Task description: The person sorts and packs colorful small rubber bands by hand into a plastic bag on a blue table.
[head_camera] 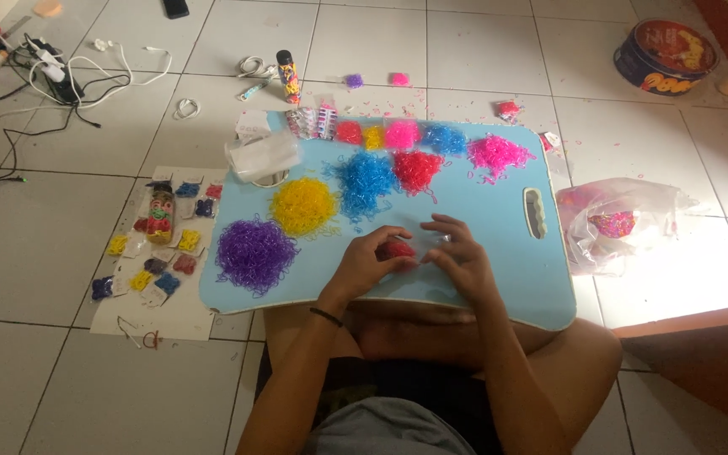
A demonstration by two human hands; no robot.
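A: Pinching a small red bundle [396, 249] of tiny elastic bands between both hands, head view. Left hand [370, 258] cups it from the side, right hand [458, 253] closes in from the other side; fingers together on the bundle, low over the blue worktop [499, 286] across the lap.

B: Why that spot?

A: Probably because it's the bare strip nearest the body; the sorted piles sit beyond the hands. Purple pile [254, 253] just left of the left hand, yellow pile [303, 205] and blue pile [366, 179] ahead, red pile [418, 168] ahead too, pink pile [495, 154] ahead-right.

B: Anything else?

A: Small filled packets [152, 253] on white paper on the floor, well left of the left hand. Clear plastic bag [617, 223] right of the right hand, off the worktop.
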